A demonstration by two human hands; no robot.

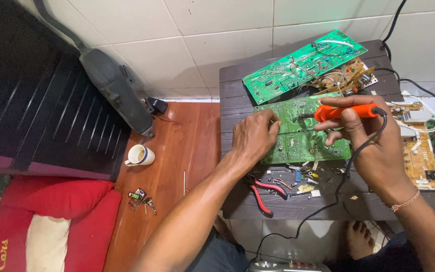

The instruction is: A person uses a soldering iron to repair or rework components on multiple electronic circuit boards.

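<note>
On the dark surface [237, 90] a green circuit board [298, 146] lies flat near the middle, so I can press its left edge with my left hand [251, 137], fingers curled together on it to steady it. My right hand [373, 146] arches over from the right edge, fingers pinching an orange soldering iron [346, 112], tip down on the board; red pliers [263, 194] lie near the front edge.
</note>
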